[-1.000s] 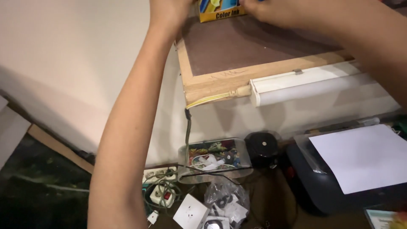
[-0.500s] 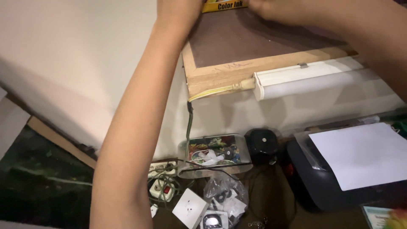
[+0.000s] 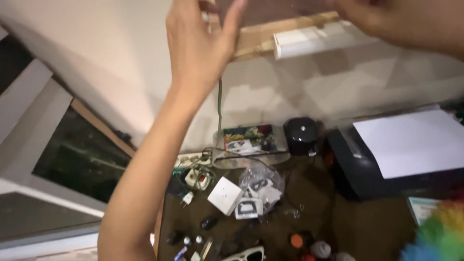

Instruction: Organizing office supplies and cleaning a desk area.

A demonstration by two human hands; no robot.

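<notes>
Wooden shelf (image 3: 270, 36) beside open left hand (image 3: 198, 46)

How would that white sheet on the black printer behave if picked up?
The sheet looks thin and flat, so probably light and floppy, drooping if lifted by one edge. It lies loose on the printer, overhanging slightly, so a push would likely slide it.

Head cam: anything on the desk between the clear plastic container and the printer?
Yes: in the head view, a round black object sits between the clear container and the black printer.

Left hand (image 3: 200, 46), fingers spread, and right hand (image 3: 382, 17) are raised by a wooden shelf (image 3: 270, 34) above a cluttered desk (image 3: 309, 232).
</notes>
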